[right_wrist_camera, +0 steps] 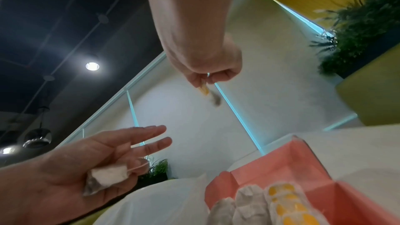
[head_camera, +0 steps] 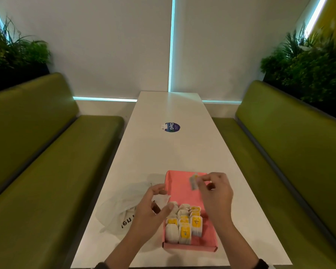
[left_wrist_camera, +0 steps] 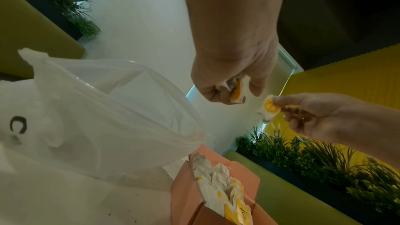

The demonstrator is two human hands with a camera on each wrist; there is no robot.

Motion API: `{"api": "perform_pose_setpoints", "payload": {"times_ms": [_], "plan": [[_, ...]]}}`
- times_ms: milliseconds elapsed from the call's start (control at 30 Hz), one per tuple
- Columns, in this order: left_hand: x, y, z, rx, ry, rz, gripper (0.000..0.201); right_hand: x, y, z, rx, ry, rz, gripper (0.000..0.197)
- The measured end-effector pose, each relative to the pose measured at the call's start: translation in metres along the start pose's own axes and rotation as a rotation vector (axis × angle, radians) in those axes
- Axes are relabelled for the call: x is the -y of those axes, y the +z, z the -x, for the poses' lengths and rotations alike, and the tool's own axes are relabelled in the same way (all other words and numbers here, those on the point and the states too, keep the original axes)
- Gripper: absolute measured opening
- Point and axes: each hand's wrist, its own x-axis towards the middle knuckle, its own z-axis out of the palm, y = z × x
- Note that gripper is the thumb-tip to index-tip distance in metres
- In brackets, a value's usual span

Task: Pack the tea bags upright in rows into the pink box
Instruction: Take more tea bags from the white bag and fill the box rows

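A person's two hands work over a pink box (head_camera: 184,188) lying on a long white table (head_camera: 171,152), its long axis running away from the person toward the far wall. Tea bags (head_camera: 184,223) stand upright in three rows across the box's near end, their yellow tags facing the person; the far half shows bare pink floor.

The right hand (head_camera: 216,193) hovers above the box's far right part, thumb and forefinger pinched on the yellow tag of a single bag (head_camera: 193,181), which hangs down blurred, long axis roughly vertical and slightly tilted. The other fingers curl loosely beneath. The forearm rises from the near right edge of the table.

The left hand (head_camera: 153,206) is raised at the box's left wall, palm turned inward. In the right wrist view its index and middle fingers (right_wrist_camera: 151,136) stretch out straight while the lower fingers curl around a second bag (right_wrist_camera: 106,178) held against the palm; the left wrist view shows that bag's yellow tag (left_wrist_camera: 236,93) between the curled fingers.

Left of the box lies a crumpled clear plastic sack (head_camera: 122,208) with dark lettering, just beside the left hand. A round dark sticker (head_camera: 173,127) sits farther up the table, and green benches (head_camera: 47,162) flank both sides.
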Motion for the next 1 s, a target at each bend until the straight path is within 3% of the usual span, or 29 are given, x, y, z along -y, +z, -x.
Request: {"api": "perform_pose_setpoints", "payload": {"times_ms": [33, 67, 133, 167, 267, 300, 400, 433, 533, 600, 667, 767, 800, 900, 1000], "plan": [[-0.001, -0.001, 0.000, -0.018, -0.002, 0.011, 0.039, 0.000, -0.003, -0.002, 0.004, -0.074, 0.033, 0.027], [-0.001, -0.002, 0.000, -0.028, 0.003, 0.026, 0.035, 0.002, -0.004, -0.003, 0.152, -0.127, 0.052, 0.025], [-0.004, -0.003, 0.000, -0.030, 0.019, 0.070, 0.026, 0.005, -0.004, 0.002, 0.629, -0.110, 0.104, 0.023], [-0.005, -0.002, 0.000, -0.029, 0.021, 0.086, 0.023, 0.002, -0.003, 0.004, 0.691, -0.099, 0.141, 0.024], [-0.003, -0.001, 0.000, -0.041, 0.022, 0.075, 0.018, -0.012, 0.001, -0.001, 0.268, -0.165, 0.267, 0.020], [-0.002, -0.001, 0.000, -0.043, 0.029, 0.071, 0.018, -0.013, 0.001, -0.001, 0.271, -0.181, 0.304, 0.019], [0.001, -0.001, -0.001, -0.021, 0.065, 0.020, 0.022, -0.013, 0.004, 0.003, 0.729, -0.181, 0.324, 0.014], [0.003, -0.001, -0.001, -0.002, 0.078, -0.004, 0.021, -0.011, 0.003, 0.005, 0.752, -0.157, 0.304, 0.016], [0.005, 0.002, -0.001, 0.054, 0.089, 0.000, 0.025, -0.013, 0.004, 0.003, 0.499, -0.148, 0.304, 0.027], [0.007, 0.001, 0.000, 0.106, 0.081, -0.013, 0.038, -0.011, 0.003, 0.005, 0.652, -0.133, 0.287, 0.031], [0.008, 0.001, -0.001, 0.165, 0.077, -0.055, 0.056, -0.009, 0.001, 0.008, 0.818, -0.098, 0.276, 0.019], [0.004, 0.000, 0.000, 0.227, 0.059, -0.090, 0.077, -0.013, 0.001, 0.004, 0.624, -0.083, 0.323, 0.013], [0.002, 0.000, 0.000, 0.236, 0.057, -0.084, 0.078, -0.011, 0.001, 0.004, 0.620, -0.074, 0.298, 0.014], [-0.004, 0.000, 0.001, 0.263, 0.038, -0.075, 0.065, -0.006, -0.001, 0.007, 0.776, -0.022, 0.151, 0.014], [-0.005, 0.000, 0.001, 0.271, 0.026, -0.104, 0.020, -0.005, -0.005, 0.008, 0.740, 0.034, 0.049, 0.017]]}}
